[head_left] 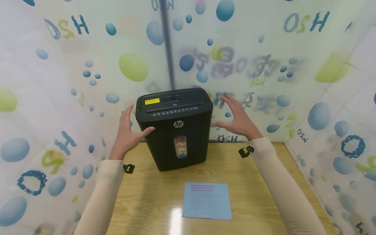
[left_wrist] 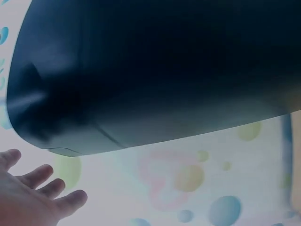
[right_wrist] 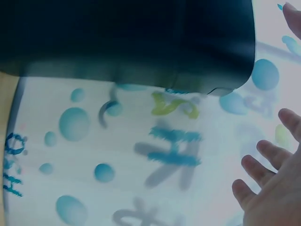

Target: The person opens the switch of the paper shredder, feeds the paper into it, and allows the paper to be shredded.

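Note:
A black HP paper shredder (head_left: 194, 137) stands upright on the wooden table, with a yellow sticker on its lid and a small window in front showing colourful bits. My left hand (head_left: 127, 132) is spread beside its left upper edge, the thumb overlapping the front in the head view. On the other side, my right hand (head_left: 236, 117) is held with fingers apart, its thumb tip close to the right side. Both wrist views show a gap between the fingertips and the dark shredder body (left_wrist: 141, 70). Neither hand holds anything.
A light blue printed sheet (head_left: 207, 202) with pink lines at the top lies on the wooden table (head_left: 147, 202) in front of the shredder. White curtains (head_left: 88, 58) with blue and green dots and lettering enclose the back and both sides.

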Demonstrator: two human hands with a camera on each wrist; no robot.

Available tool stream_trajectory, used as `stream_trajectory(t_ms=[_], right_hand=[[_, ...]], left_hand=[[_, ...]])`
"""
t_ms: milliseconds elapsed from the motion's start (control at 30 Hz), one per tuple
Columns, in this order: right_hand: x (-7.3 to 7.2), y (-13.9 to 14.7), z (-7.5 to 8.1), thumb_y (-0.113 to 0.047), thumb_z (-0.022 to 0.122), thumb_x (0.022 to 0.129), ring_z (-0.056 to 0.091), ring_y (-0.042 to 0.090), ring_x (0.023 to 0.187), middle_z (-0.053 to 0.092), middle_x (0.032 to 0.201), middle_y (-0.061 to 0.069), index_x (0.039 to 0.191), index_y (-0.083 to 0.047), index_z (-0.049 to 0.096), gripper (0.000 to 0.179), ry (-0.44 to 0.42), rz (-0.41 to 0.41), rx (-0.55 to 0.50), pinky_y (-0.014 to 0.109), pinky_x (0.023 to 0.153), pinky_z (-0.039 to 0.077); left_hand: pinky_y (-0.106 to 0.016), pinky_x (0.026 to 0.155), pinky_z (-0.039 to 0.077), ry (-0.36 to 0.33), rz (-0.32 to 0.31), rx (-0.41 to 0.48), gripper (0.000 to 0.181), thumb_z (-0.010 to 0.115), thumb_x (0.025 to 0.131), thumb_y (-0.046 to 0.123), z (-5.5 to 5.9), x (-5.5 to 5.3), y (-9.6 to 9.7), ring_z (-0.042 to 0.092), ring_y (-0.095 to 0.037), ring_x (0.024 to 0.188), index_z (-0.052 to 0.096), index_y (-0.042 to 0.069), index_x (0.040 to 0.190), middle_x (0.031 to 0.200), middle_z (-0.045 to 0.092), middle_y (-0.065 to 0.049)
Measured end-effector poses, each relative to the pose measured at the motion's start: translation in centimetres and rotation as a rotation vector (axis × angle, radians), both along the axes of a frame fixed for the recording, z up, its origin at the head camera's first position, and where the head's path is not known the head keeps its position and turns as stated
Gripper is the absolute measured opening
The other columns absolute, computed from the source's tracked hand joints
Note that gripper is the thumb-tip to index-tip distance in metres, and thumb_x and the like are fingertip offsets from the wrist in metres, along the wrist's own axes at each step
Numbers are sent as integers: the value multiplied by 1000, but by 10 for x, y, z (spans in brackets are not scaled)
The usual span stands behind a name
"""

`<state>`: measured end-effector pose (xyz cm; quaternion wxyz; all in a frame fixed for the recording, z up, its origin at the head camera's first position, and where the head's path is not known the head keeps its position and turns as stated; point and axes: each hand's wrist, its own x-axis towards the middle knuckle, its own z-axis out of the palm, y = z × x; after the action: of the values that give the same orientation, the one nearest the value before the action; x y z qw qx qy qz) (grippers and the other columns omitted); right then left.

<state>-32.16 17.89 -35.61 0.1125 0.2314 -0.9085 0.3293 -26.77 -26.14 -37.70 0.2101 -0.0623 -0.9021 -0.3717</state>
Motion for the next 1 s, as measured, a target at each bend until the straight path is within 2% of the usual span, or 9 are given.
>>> stream_trajectory(t_ms=[133,367,567,667,867,1000], right_hand=[[6,11,-16,-60,76,84,7,32,161,6,174,-7,163,-41,16,101,-19,-44,-9,74,119,16],[21,27,-50,-56,77,85,11,37,160,8,174,1,165,-30,19,102,-54,-70,-25,74,118,21],[36,36,-80,-58,78,84,11,38,159,8,174,1,164,-33,17,104,-125,-97,-36,74,118,21],[44,38,-95,-60,78,83,10,39,160,9,174,1,164,-34,17,105,-153,-112,-39,75,117,21],[57,39,-124,-61,77,84,15,42,158,11,174,4,164,-32,19,103,-166,-116,-34,76,115,23],[66,39,-143,-61,77,83,16,44,157,14,173,8,164,-30,20,104,-172,-125,-36,76,115,23]], left_hand=[[-68,121,24,4,13,41,113,82,81,56,-17,6,-2,24,-33,156,11,33,165,171,21,-5],[-68,120,26,11,5,104,112,84,82,49,-54,15,1,24,-36,156,12,27,166,171,21,-5],[-64,121,28,-19,34,147,115,86,80,50,-87,24,9,24,-34,156,11,33,165,171,20,-4],[-63,121,29,-26,35,158,117,87,79,47,-102,30,13,24,-34,157,11,32,165,172,20,-4],[-60,119,32,-1,27,197,117,91,76,41,-130,40,23,28,-33,153,17,26,165,169,24,-8],[-60,118,33,8,22,220,116,92,75,38,-150,47,31,27,-33,153,19,29,164,168,23,-12]])
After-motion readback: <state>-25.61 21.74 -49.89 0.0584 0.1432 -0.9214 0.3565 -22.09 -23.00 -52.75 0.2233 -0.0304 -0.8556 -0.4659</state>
